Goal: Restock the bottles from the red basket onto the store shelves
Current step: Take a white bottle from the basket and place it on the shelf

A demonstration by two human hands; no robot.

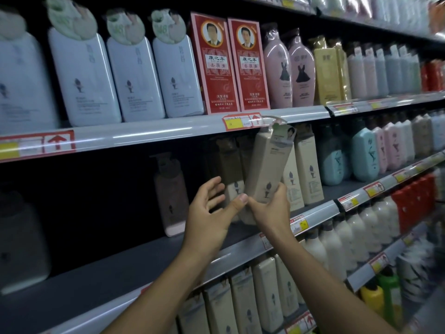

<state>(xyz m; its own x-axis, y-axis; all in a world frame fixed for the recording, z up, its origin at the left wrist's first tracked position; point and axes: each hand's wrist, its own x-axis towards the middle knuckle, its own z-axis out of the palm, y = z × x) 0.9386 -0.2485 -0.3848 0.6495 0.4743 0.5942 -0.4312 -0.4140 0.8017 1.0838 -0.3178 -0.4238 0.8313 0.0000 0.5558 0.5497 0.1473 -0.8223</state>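
Observation:
A tall beige pump bottle (267, 169) leans to the right over the front of the middle shelf (134, 266), its pump head just under the shelf rail above. My right hand (272, 208) grips its lower end, fingers curled round the base. My left hand (212, 210) is beside it on the left, fingers spread and loose, the thumb tip touching the bottle's lower edge. Matching beige bottles (308, 167) stand behind and to the right on the same shelf. The red basket is out of view.
A pink-brown pump bottle (172, 196) stands alone further left on the middle shelf, with dark bare shelf around it. White bottles (84, 75) and red boxes (214, 63) fill the upper shelf. Beige and white bottles crowd the lower shelf (265, 292).

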